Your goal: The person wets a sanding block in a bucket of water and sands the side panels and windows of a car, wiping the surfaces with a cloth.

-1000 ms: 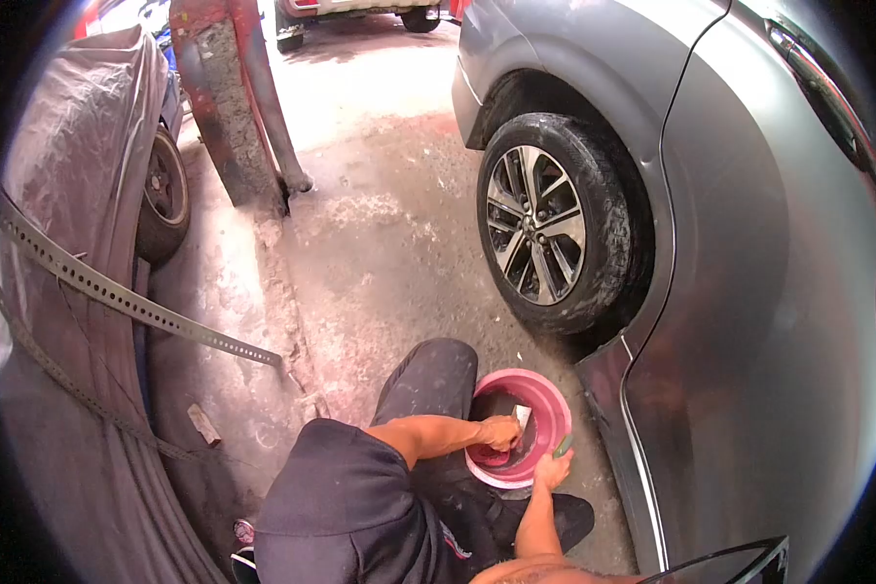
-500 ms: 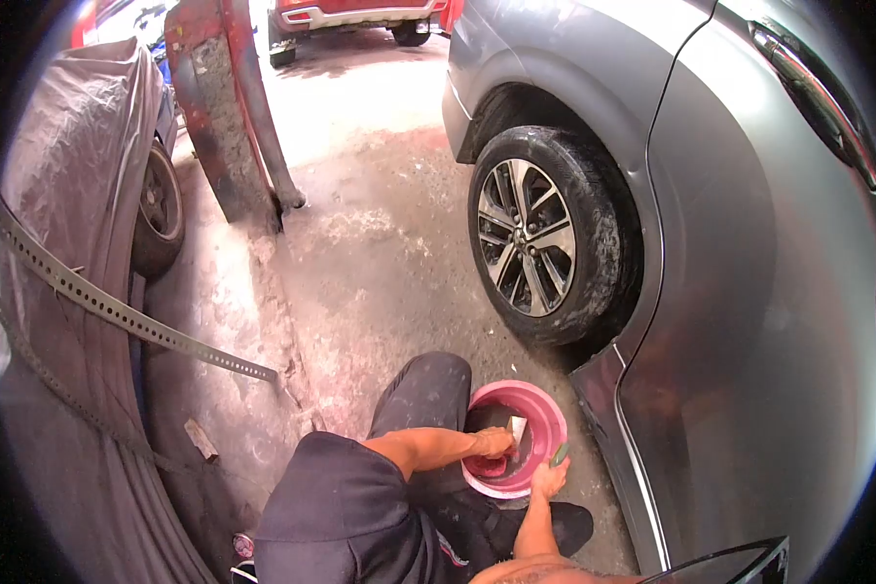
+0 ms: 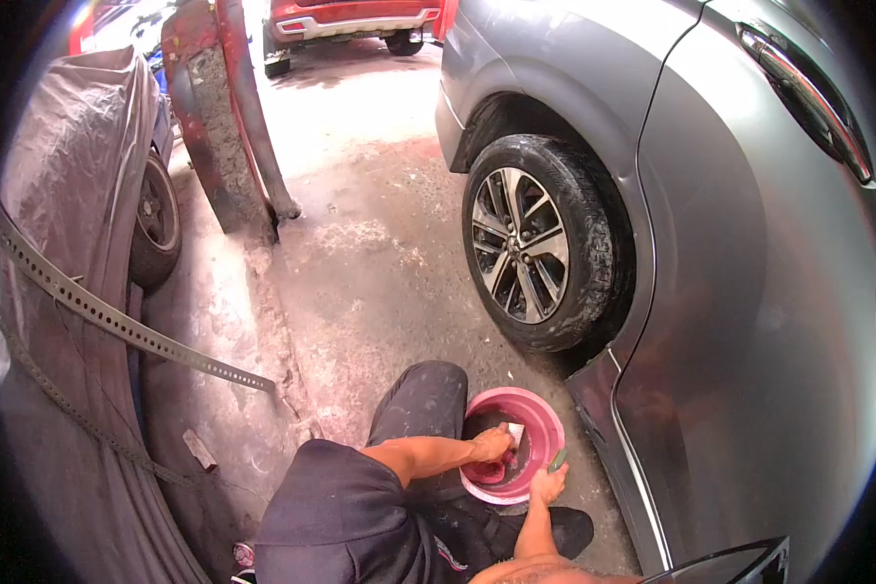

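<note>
A pink plastic tub (image 3: 552,420) stands on the floor close to my bent leg. My left hand (image 3: 493,445) reaches inside it, fingers closed on a small white flat piece (image 3: 515,434). Just below those fingers, a wet-looking red cloth (image 3: 485,471) lies in the tub. At the right rim is my right hand (image 3: 549,482), its fingers closed around a small green flat piece (image 3: 558,459) that sticks up over the edge.
A grey car (image 3: 740,321) with its wheel (image 3: 521,243) stands close on the right. A covered vehicle (image 3: 78,175) and a perforated metal strip (image 3: 136,331) are at left. Ahead rise a worn post (image 3: 214,127) and a red vehicle (image 3: 355,19). A small block (image 3: 200,451) lies on the floor.
Inside the tub, my left hand has turned slightly, and the white piece sits a little lower and further left. My right hand stays at the rim. The view has shifted slightly.
</note>
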`<state>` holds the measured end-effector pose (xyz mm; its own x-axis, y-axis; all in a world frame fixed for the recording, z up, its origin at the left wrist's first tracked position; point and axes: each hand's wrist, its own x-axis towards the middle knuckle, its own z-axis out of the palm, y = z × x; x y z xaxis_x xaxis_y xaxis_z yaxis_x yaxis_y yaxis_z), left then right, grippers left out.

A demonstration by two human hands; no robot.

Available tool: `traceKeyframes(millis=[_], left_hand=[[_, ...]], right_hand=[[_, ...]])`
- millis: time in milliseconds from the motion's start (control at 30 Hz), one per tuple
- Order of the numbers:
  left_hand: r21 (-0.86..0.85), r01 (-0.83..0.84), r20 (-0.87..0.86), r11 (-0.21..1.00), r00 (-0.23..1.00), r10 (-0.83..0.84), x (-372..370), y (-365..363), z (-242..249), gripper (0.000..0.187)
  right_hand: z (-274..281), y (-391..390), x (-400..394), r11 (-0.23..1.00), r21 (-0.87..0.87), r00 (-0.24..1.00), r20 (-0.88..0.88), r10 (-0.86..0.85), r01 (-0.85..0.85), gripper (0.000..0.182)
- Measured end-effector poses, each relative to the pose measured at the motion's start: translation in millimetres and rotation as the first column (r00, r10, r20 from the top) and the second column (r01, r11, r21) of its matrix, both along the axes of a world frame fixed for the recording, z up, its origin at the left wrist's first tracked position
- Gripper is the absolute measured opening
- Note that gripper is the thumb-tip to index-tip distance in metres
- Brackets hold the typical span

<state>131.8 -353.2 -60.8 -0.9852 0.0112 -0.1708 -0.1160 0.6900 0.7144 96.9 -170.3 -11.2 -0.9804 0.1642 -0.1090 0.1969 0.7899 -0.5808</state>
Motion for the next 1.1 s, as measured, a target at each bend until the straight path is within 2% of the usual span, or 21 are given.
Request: traceKeyframes(millis=[33,167,233,367,433,567,633,767,833,933,1100], left_hand=[[0.046,-0.053,0.013,0.998,0.999,0.052,-2,1,-8,0.028],[0.025,-0.020,-0.054,1.000,0.998,0.021,-6,-1,-19,0.026],[-0.111,0.029,-0.062,0.993,0.997,-0.037,0,-4,2,0.024],[-0.092,-0.027,-0.011,0.995,1.000,0.026,3,-4,20,0.023],[-0.164,0.013,0.014,0.986,1.000,-0.011,3,-4,24,0.024],[-0.174,-0.020,0.006,0.985,1.000,0.021,8,-5,40,0.025],[-0.149,-0.032,0.062,0.988,0.997,0.041,10,-4,49,0.025],[-0.138,-0.023,0.093,0.990,0.995,0.036,7,-2,35,0.027],[-0.144,0.030,0.165,0.989,0.986,-0.006,6,-3,34,0.033],[-0.132,0.076,0.186,0.988,0.981,-0.050,6,-4,32,0.037],[-0.136,0.048,0.177,0.990,0.984,-0.023,5,-2,33,0.039]], right_hand=[[1,0,0,1.000,-0.007,1.000,0.012,-0.001,0.001,0.053],[1,-1,0,1.000,-0.002,1.000,0.013,-0.010,0.010,0.053],[3,-2,0,1.000,0.009,1.000,0.023,-0.002,0.002,0.053],[6,-3,0,1.000,-0.004,0.999,0.042,-0.023,0.023,0.051],[6,-3,0,1.000,-0.009,0.999,0.035,-0.010,0.010,0.051],[7,-3,2,1.000,-0.016,1.000,0.017,0.005,-0.005,0.051],[7,-2,2,1.000,-0.016,1.000,0.016,0.014,-0.014,0.051],[8,-3,2,1.000,-0.006,0.999,0.045,-0.004,0.005,0.051],[3,-1,1,1.000,0.000,1.000,0.023,0.003,-0.003,0.051],[1,-1,1,1.000,0.005,1.000,0.005,-0.014,0.014,0.051],[-2,0,0,1.000,0.008,1.000,0.014,-0.003,0.003,0.049]])
